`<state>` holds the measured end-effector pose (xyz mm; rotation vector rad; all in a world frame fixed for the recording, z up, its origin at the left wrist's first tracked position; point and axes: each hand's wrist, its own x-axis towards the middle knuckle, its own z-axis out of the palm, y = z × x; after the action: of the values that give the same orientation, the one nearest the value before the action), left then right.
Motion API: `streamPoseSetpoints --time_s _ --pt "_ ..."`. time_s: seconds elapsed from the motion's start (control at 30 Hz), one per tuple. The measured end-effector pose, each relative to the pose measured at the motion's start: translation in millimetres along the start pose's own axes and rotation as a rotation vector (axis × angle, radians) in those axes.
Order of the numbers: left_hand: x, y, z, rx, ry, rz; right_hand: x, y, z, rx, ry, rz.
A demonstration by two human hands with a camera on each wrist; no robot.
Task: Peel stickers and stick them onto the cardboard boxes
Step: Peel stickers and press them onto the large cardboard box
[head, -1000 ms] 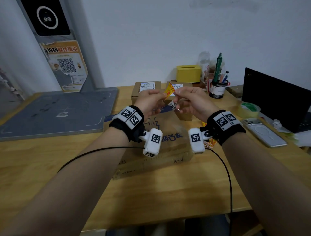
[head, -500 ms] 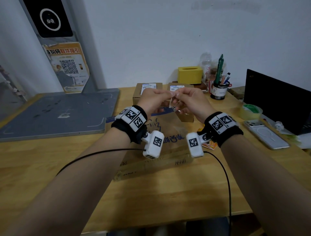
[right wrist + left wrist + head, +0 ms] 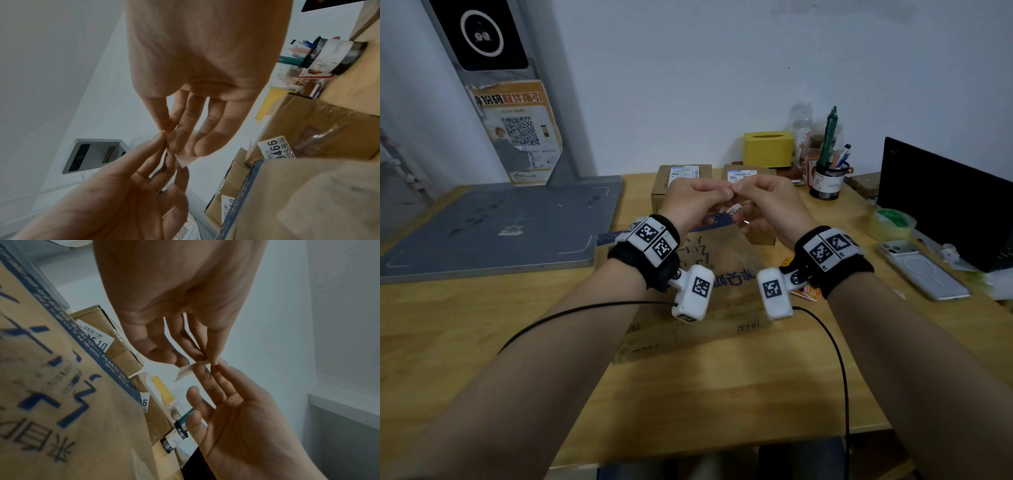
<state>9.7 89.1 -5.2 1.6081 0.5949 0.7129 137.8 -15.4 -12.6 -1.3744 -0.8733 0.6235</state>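
Note:
Both hands are raised over a large flattened cardboard box [image 3: 681,274] with blue print. My left hand [image 3: 725,192] and right hand [image 3: 738,187] meet fingertip to fingertip and pinch one small sticker [image 3: 185,372] between thumb and forefinger. The sticker [image 3: 183,160] hangs below the pinch as a pale slip; its printed face is hidden. The other fingers of both hands are loosely spread. Behind the hands stand two small labelled cardboard boxes [image 3: 681,181] [image 3: 743,174], and a third small box [image 3: 760,236] sits below the right hand.
A grey metal platform [image 3: 500,222] covers the table's left side. At the back right stand a yellow tissue box [image 3: 767,149] and a pen cup [image 3: 825,181]. A laptop [image 3: 945,202], tape roll [image 3: 892,222] and phone [image 3: 924,270] lie right. Coloured sticker sheets [image 3: 808,293] lie under my right wrist.
A second ago a yellow and red sticker face showed between the hands. The hands have since drawn together, and the fingertips now cover that face.

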Motion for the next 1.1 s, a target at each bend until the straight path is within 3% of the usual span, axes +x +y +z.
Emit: streamPoseSetpoints --time_s 0.3,1.1 --pt "-4 -13 -4 0.033 0.035 -0.015 -1 14 7 0.072 -0.016 0.095" --pt "-5 -15 -1 0.049 0.040 0.034 -4 9 -1 0.010 -0.058 0.073"
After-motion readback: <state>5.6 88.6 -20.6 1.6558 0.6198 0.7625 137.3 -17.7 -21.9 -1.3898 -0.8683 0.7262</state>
